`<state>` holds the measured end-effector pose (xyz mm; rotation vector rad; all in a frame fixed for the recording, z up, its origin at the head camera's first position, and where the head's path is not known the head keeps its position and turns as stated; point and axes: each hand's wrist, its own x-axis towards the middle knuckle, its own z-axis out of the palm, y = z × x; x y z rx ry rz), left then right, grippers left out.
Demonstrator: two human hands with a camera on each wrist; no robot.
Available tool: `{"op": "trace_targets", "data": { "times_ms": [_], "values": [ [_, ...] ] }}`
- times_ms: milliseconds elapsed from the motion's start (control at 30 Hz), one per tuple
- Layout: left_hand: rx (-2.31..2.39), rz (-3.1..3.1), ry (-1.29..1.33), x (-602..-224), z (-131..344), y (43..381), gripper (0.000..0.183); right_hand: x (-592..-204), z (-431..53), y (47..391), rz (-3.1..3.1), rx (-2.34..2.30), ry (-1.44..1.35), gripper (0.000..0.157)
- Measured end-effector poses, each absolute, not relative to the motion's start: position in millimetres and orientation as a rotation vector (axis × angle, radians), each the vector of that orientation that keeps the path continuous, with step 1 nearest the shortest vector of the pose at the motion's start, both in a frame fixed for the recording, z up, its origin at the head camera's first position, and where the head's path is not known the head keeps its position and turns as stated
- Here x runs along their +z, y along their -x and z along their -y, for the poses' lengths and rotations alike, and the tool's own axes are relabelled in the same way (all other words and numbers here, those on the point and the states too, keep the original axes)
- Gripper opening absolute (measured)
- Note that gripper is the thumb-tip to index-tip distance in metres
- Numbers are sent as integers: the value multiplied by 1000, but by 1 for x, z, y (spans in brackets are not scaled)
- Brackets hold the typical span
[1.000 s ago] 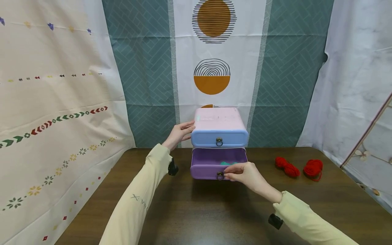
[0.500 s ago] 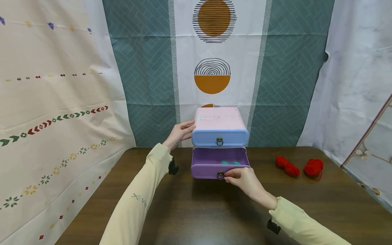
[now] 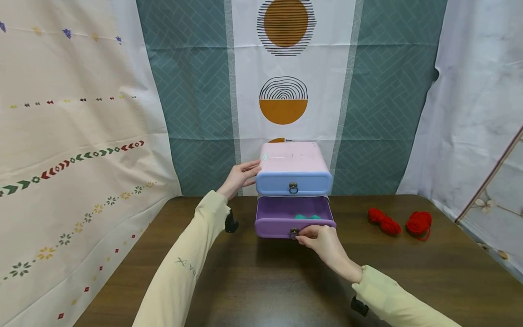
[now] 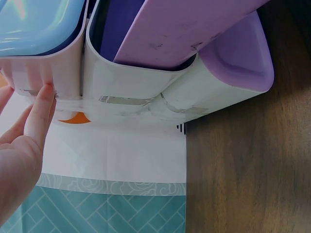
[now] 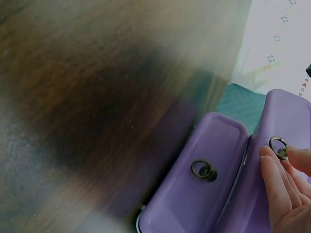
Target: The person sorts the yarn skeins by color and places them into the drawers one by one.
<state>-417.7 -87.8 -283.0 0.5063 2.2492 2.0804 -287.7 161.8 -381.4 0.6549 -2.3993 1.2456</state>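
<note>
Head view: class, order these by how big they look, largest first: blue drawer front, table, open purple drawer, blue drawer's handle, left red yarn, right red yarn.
1. Table
2. Open purple drawer
3. Blue drawer front
4. Left red yarn and right red yarn: too alike to rank
5. Blue drawer's handle
</note>
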Motion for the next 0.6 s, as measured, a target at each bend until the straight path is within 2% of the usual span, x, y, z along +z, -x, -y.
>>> {"op": "trace_targets", "data": {
  "times_ms": [200,600],
  "values": [
    [2082,-2271,-514,-288,89,423,48,-381,-160,288,2416,1286,-583,6],
    [2055,-2239,-503,-273,87,404,46,-382,-157,291,2374,1377,-571,5]
  ]
}}
